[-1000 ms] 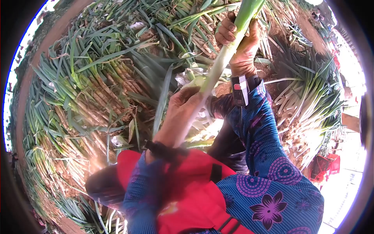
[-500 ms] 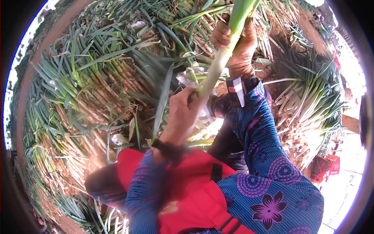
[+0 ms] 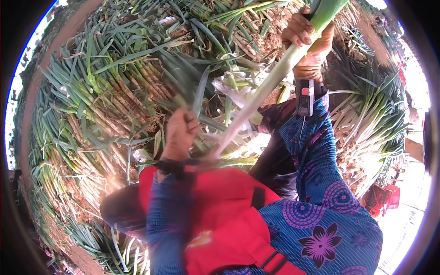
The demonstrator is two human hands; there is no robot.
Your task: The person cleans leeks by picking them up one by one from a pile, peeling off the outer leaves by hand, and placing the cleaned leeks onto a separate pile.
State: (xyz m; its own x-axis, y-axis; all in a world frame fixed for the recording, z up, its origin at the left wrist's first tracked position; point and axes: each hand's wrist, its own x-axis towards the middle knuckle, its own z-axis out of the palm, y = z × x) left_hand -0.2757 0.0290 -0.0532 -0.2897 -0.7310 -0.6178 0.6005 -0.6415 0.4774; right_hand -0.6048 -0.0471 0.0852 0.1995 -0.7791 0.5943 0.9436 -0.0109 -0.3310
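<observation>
My right hand (image 3: 309, 43) is wrapped around a thick leek (image 3: 270, 85), just below where the white shank turns green. The leek slants from its green top at the upper right down to its pale lower end, near my left wrist. My left hand (image 3: 180, 135) is a closed fist to the left of the leek, apart from its shank and blurred by motion. Whatever sits in those fingers, if anything, is hidden. Loose leaves and pale peelings (image 3: 233, 94) lie below and behind the leek.
A large heap of unpeeled leeks (image 3: 151, 87) with dry brown skins spreads across the left and far side. Cleaner white-shanked leeks (image 3: 353, 123) are piled on the right. A red crate (image 3: 385, 199) stands at the lower right. My knee (image 3: 121, 211) juts out at the lower left.
My left hand has come off the leek's shank and moved left and slightly down. My right hand has carried the leek to the right, baring more of its lower end.
</observation>
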